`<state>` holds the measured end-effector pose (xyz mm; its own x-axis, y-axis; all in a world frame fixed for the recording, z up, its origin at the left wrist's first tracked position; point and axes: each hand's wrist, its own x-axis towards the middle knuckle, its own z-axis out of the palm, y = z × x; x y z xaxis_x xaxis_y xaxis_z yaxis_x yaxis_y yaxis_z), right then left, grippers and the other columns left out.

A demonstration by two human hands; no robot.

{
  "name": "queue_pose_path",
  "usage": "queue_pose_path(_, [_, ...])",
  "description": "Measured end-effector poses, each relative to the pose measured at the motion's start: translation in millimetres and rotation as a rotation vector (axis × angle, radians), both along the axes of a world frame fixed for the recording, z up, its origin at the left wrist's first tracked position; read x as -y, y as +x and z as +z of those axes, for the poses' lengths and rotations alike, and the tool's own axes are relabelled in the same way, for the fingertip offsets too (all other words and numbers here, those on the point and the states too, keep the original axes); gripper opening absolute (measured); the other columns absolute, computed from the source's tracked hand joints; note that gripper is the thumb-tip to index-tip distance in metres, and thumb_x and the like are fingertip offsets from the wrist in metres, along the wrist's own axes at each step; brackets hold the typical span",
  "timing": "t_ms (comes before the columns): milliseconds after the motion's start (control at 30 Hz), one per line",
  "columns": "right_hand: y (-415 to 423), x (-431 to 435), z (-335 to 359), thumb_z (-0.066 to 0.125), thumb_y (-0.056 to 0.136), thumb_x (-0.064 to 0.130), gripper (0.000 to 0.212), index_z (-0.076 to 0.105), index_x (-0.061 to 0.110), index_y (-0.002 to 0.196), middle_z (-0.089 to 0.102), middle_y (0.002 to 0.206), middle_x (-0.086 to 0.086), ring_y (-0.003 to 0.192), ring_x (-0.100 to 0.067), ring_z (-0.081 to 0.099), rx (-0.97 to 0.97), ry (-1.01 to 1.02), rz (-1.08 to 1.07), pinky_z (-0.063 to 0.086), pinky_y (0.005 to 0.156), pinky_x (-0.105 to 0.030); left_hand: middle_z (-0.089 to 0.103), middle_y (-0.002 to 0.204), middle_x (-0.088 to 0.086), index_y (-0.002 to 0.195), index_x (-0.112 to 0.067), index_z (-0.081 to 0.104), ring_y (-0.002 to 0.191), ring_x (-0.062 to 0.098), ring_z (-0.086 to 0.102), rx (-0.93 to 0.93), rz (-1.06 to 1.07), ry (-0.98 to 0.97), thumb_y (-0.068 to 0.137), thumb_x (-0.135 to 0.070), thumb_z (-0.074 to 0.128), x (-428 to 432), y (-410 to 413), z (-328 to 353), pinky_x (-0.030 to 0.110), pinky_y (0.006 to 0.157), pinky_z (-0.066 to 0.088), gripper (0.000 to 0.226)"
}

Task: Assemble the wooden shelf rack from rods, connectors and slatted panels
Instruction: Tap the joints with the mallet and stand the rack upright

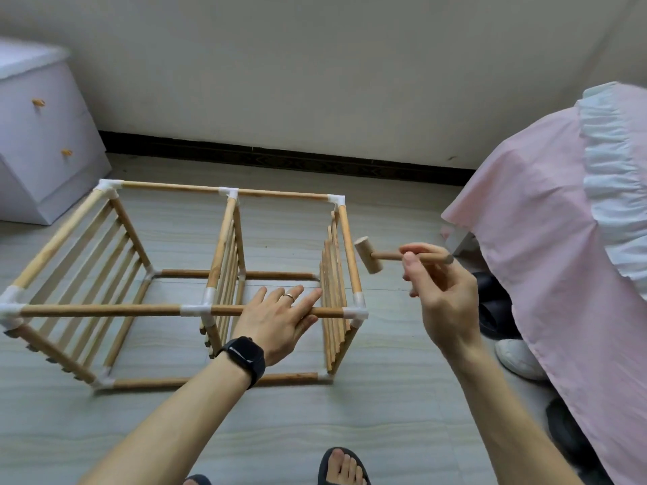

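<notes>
Floor [395, 218] gap between rack [105, 310] and bedspread [560, 239]

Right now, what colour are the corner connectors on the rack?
White connectors, against pale wooden rods; the head view shows them best.

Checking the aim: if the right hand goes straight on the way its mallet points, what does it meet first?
Probably the rod at the right end of the rack, just left of the mallet in the right hand; depth is hard to judge.
</notes>
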<state>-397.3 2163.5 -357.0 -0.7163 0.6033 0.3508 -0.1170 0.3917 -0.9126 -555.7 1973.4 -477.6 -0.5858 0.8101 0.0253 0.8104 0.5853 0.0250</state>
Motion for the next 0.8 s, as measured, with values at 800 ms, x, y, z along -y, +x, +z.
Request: queue_pose_path(800, [-86.9,23.3,1.9,0.048,0.100,0.024,0.054,0.039,0.031,0.047,0.029,0.041,0.012,0.034,-0.010,0.026,-0.389,-0.306,0.023,0.023,0.040,-0.022,0.043,0.155,-0.001,0.157,-0.036,0.021,0.138,0.026,0.042,-0.015,0.006,0.011,0.098,-0.057,-0.002,1.0,5.1,0.7,0.048,0.113,0.031,0.067])
